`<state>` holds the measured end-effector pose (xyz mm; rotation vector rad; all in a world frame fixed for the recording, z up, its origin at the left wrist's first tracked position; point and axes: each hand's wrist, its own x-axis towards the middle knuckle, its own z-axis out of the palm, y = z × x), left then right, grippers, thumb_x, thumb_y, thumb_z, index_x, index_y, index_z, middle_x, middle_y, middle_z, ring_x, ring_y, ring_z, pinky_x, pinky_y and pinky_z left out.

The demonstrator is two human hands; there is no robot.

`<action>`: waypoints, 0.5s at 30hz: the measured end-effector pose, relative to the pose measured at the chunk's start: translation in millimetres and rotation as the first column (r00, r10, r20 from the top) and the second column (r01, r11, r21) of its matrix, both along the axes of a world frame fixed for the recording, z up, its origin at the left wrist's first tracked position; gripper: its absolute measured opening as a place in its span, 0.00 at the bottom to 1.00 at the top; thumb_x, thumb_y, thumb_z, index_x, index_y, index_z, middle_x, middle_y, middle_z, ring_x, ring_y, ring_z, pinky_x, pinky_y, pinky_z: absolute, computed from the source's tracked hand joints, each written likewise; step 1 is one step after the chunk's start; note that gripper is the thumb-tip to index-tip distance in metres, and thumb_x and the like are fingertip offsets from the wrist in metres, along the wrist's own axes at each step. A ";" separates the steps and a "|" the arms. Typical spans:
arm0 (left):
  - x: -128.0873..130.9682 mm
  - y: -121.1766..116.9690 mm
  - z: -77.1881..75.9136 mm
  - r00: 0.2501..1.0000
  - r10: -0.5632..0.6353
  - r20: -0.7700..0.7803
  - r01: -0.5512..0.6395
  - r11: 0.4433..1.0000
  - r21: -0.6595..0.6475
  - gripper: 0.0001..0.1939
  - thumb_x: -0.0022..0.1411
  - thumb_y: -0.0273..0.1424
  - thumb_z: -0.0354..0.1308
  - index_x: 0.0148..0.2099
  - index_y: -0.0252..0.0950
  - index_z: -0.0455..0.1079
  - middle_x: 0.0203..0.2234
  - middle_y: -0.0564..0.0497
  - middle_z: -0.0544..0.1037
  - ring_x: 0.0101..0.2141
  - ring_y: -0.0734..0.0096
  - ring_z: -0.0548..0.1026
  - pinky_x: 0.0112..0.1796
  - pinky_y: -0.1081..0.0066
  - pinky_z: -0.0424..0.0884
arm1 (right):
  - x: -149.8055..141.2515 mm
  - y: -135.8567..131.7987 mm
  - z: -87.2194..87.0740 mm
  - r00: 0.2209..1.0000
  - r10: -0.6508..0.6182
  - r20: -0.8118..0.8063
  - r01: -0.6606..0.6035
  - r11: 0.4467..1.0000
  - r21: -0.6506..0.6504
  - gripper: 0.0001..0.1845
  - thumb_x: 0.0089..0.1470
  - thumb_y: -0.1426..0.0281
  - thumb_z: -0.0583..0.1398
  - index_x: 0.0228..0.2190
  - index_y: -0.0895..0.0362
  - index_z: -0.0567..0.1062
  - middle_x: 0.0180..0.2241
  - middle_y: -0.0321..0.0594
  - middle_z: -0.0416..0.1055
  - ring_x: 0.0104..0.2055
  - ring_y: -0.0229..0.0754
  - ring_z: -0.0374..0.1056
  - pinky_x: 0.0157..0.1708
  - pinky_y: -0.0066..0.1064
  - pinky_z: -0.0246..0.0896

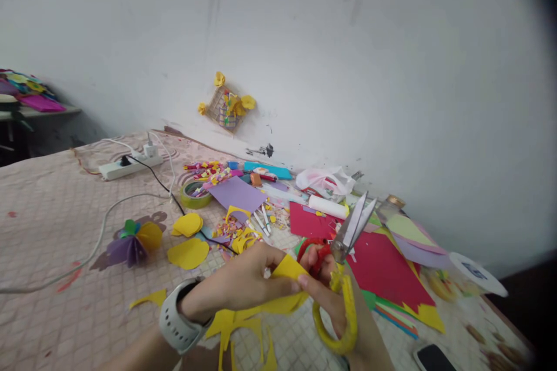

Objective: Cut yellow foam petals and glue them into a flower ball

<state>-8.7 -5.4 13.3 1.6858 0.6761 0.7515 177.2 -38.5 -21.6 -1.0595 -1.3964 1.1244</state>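
Observation:
My left hand (241,287), with a white watch (176,322) on the wrist, is closed on a piece of yellow foam paper (289,269) that hangs down in cut strips below it. My right hand (337,301) grips scissors (348,255) with red and yellow handles. Their blades stand open and point up and to the right, just beside the yellow piece. Both hands meet low in the middle of the view, above a patterned cloth.
Yellow cut circles (188,252), a purple and yellow paper flower (133,240), a tape roll (195,194), purple sheet (237,192), red sheet (383,266) and markers litter the cloth. A power strip (128,165) with cables lies at left. A phone (433,356) lies near the right edge.

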 end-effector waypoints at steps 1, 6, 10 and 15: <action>1.3 0.4 0.4 1.000 -0.012 -0.005 0.012 1.000 -0.006 0.09 0.54 0.34 0.60 0.27 0.34 0.73 0.19 0.56 0.69 0.22 0.77 0.63 0.24 0.78 0.59 | -0.8 0.5 1.1 1.000 -0.027 0.002 0.027 1.000 0.013 0.14 0.49 0.63 0.65 0.32 0.53 0.65 0.30 0.34 0.62 0.34 0.39 0.62 0.34 0.30 0.63; -1.1 4.3 2.1 0.977 0.088 0.192 -0.048 0.977 -0.206 0.14 0.56 0.40 0.59 0.29 0.33 0.70 0.20 0.54 0.70 0.21 0.77 0.65 0.22 0.77 0.59 | -7.9 -0.3 9.4 0.991 -0.066 0.117 0.061 0.997 0.050 0.18 0.50 0.53 0.62 0.32 0.54 0.68 0.26 0.34 0.60 0.28 0.38 0.59 0.27 0.28 0.60; -16.0 8.6 9.5 0.856 0.422 0.298 -0.362 0.901 -0.238 0.13 0.54 0.39 0.61 0.30 0.33 0.68 0.20 0.54 0.70 0.20 0.78 0.65 0.21 0.78 0.58 | -20.5 -10.6 14.9 0.978 -0.014 0.210 0.007 0.999 0.036 0.24 0.50 0.47 0.58 0.36 0.55 0.72 0.26 0.36 0.62 0.26 0.38 0.59 0.25 0.28 0.59; -28.1 8.2 17.7 0.735 0.556 0.388 -0.517 0.830 -0.212 0.12 0.55 0.37 0.61 0.30 0.34 0.66 0.20 0.55 0.69 0.21 0.76 0.66 0.23 0.77 0.61 | -32.8 -22.4 21.7 0.905 -0.006 0.426 0.017 1.000 -0.022 0.23 0.50 0.47 0.57 0.31 0.53 0.72 0.26 0.37 0.65 0.28 0.40 0.63 0.27 0.29 0.61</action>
